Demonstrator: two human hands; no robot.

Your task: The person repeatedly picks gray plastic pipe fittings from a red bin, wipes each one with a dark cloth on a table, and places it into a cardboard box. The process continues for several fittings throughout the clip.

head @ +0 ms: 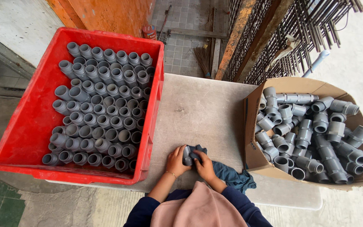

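Note:
Both my hands are together at the near edge of the grey table (198, 109). My left hand (176, 161) grips a grey plastic pipe fitting (187, 156), partly wrapped in a dark blue cloth (232, 175). My right hand (205, 166) presses the cloth against the fitting. The cloth trails off to the right toward the cardboard box. Most of the fitting is hidden by my fingers and the cloth.
A red plastic crate (30, 126) on the left holds several rows of grey fittings standing on end. A cardboard box (253, 155) on the right is heaped with loose grey fittings. Metal rebar mesh (299, 29) and a broom (202, 59) stand behind the table.

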